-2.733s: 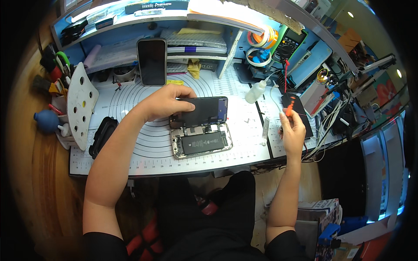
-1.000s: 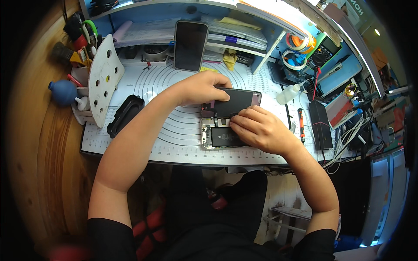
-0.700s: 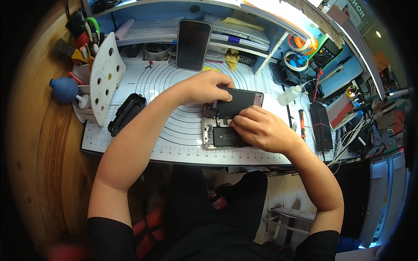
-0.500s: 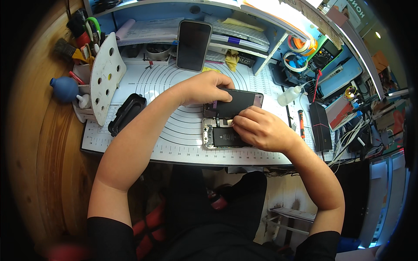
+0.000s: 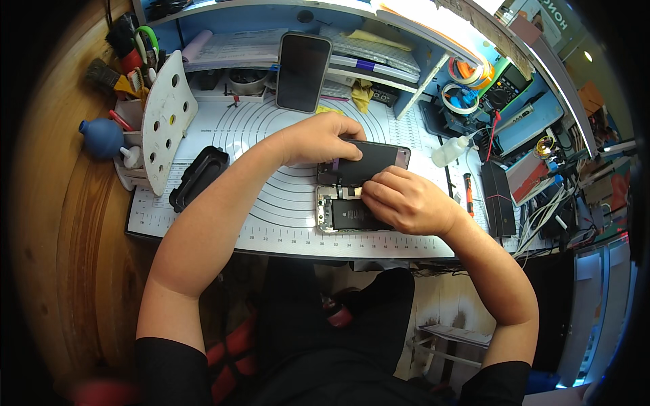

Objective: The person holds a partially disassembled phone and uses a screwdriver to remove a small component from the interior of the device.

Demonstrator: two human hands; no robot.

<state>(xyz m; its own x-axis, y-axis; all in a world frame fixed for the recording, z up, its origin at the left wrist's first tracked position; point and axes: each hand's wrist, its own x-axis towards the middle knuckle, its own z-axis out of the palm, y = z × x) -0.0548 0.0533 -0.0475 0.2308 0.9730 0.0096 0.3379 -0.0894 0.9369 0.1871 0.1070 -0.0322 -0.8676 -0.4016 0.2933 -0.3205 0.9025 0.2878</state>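
Note:
An opened phone lies on the white mat. Its screen panel (image 5: 376, 158) is on the far side with the dark back facing up, and its body (image 5: 325, 218) with a black battery (image 5: 349, 215) is on the near side. Between the two runs a short dark flex cable. My left hand (image 5: 321, 141) grips the screen panel at its far left edge, the thumb lying on the back. My right hand (image 5: 403, 201) is closed, fingertips pinched together at the seam between panel and body; what they hold, if anything, is hidden. It covers the right part of the body.
A second phone (image 5: 302, 73) stands upright at the back. Left are a black tray (image 5: 198, 178), a white tool holder (image 5: 166, 125) and a blue air blower (image 5: 101, 138). Right are a clear bottle (image 5: 449, 151), an orange-black screwdriver (image 5: 468, 194), a black box (image 5: 499, 199) and tangled cables (image 5: 548, 230).
Almost nothing differs. Both hands keep their places at the opened phone, with only a very slight shift of the right fingers; the whole view has drifted a little.

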